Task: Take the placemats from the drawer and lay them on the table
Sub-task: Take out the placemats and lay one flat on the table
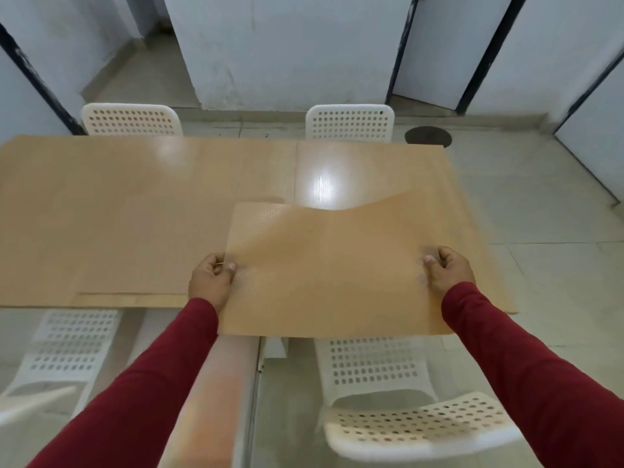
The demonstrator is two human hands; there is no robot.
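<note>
Two hands, the left hand (212, 278) and right hand (446, 269), pinch the side edges of one tan placemat (324, 265), held sagging over the near right edge of the bench (135, 184). Another placemat (135, 244) seems already laid at centre left, so the task looks partly done. No drawer is in view.

A plain canteen or meeting room: white perforated plastic chairs (350, 123) ring a wooden worktop (135, 204), with a tiled floor (540, 197) and bare pale walls (287, 45).
</note>
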